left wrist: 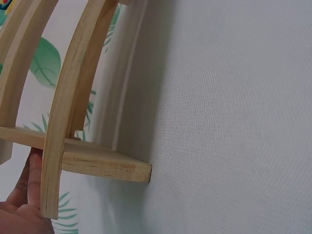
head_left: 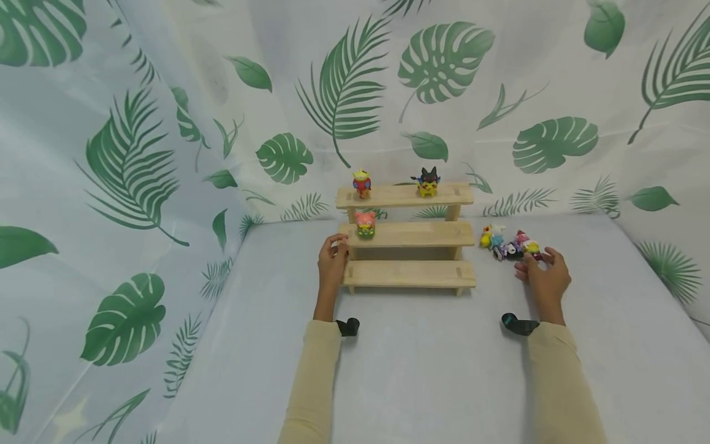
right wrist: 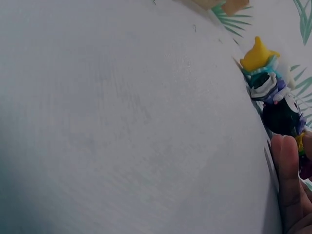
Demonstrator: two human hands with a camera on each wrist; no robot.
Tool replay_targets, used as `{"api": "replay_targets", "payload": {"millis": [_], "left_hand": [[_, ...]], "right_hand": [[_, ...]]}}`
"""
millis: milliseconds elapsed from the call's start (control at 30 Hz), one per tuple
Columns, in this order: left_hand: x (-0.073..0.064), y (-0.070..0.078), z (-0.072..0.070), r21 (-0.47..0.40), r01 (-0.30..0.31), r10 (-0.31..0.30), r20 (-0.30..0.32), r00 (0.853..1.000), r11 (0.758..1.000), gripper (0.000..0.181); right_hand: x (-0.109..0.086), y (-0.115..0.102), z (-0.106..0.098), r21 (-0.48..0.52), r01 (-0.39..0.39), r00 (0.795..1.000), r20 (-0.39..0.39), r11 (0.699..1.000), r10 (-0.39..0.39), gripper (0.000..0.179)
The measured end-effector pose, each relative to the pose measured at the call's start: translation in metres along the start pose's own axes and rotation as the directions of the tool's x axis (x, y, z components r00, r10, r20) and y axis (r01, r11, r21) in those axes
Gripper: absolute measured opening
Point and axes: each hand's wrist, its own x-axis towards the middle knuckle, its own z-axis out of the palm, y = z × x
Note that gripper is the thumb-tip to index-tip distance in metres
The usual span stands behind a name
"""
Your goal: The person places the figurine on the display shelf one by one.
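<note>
A three-step wooden display stand stands on the white surface. My left hand grips the left end of its middle board; in the left wrist view, fingers touch the wood beside an upright. Beyond my right hand lies a small pile of toy figurines. That hand's fingers and thumb pinch a yellow-and-dark-red figurine at the pile's right end. The right wrist view shows fingertips close against it, partly hiding it. A black figurine and a yellow-topped one lie beside it.
On the top board are a red-and-yellow figurine and a black-eared yellow one. A pink figurine sits at the middle board's left. Leaf-patterned cloth rises behind and at the sides. Black wrist devices hang inside both forearms.
</note>
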Motion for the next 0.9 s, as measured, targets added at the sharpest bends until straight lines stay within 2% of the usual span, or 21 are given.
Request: {"api": "replay_targets", "payload": {"millis": [267,600,733,900], "left_hand": [[-0.002,0.000,-0.001,-0.002,-0.006,0.006,0.003,1.000,1.000,0.026],[-0.002,0.003,0.000,0.006,-0.005,0.005,-0.008,1.000,1.000,0.027],[-0.002,0.003,0.000,0.000,0.001,-0.001,-0.008,1.000,1.000,0.028],[0.000,0.002,0.000,-0.001,0.002,-0.002,-0.010,1.000,1.000,0.027]], "right_hand": [[0.008,0.001,0.000,-0.076,0.021,0.999,0.027,0.997,-0.019,0.062],[0.011,-0.003,0.003,-0.017,0.016,1.000,-0.012,1.000,-0.016,0.055],[0.014,-0.002,0.005,-0.045,-0.006,1.000,-0.018,0.999,0.006,0.058],[0.016,-0.002,0.003,-0.070,0.014,1.000,-0.001,0.997,-0.014,0.059]]}}
